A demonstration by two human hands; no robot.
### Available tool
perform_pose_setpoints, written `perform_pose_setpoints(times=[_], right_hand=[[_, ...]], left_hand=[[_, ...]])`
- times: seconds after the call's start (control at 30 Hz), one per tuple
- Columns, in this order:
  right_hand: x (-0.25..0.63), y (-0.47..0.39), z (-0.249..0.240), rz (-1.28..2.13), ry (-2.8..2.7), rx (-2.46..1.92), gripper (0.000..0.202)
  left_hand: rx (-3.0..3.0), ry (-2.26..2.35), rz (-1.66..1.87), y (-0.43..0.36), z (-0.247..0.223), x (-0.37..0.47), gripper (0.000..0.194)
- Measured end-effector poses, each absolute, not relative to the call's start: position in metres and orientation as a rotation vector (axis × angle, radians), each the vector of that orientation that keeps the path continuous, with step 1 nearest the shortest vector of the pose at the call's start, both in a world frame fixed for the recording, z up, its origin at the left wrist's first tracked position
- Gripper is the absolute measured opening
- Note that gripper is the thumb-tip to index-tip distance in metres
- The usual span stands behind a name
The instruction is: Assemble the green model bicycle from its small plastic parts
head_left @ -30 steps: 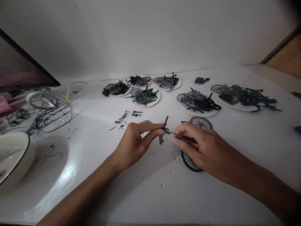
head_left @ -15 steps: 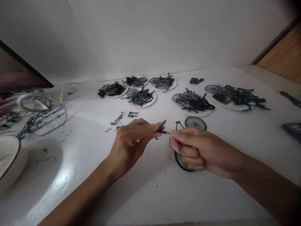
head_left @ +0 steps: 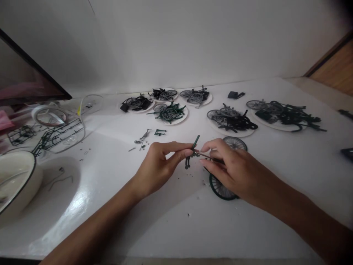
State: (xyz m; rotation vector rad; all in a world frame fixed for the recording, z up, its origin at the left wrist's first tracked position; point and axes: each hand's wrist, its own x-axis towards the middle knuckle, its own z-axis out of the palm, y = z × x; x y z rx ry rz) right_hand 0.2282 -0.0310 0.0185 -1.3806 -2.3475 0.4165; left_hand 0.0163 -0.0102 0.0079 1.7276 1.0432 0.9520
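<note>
Between the thumb and fingers of my left hand (head_left: 165, 162) is a small dark green plastic bicycle part (head_left: 188, 162) with a forked lower end, pinched near its upper bar. A thin metal shaft (head_left: 204, 155) meets this part and runs to the right into a dark handle, like a small screwdriver. My right hand (head_left: 234, 162) curls loosely around the handle, thumb and forefinger parted on either side of the shaft. Beneath the right hand lies a green model bicycle wheel (head_left: 220, 189), partly covered; a grey wheel (head_left: 235, 142) shows behind it.
Paper plates of model bicycle parts (head_left: 180, 119) stand along the back and right. Small loose parts (head_left: 143, 136) lie left of centre. At the left are an enamel bowl (head_left: 34, 169), green part frames (head_left: 60, 136), a tape roll (head_left: 49, 115) and a dark-framed screen (head_left: 35, 70).
My right thumb and forefinger have spread apart from their pinch around the shaft. More of the green part's forked end now shows below my left fingers. The view has shifted slightly left.
</note>
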Motion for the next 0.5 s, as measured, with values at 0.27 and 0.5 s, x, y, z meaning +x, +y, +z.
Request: perform_pose_setpoints(times=[0.27,0.5], right_hand=[[0.2303,-0.0342,0.0204,0.523,-2.446,-1.392,0.025],[0.2314,-0.0385,0.0235,0.997,-2.234,-1.384,0.031]], left_hand=[[1.735,0.919,0.949,-0.0105,0.0106,0.0138,0.024],[1.657,0.782,1.034,-0.0091,0.0076,0.0145,0.024]])
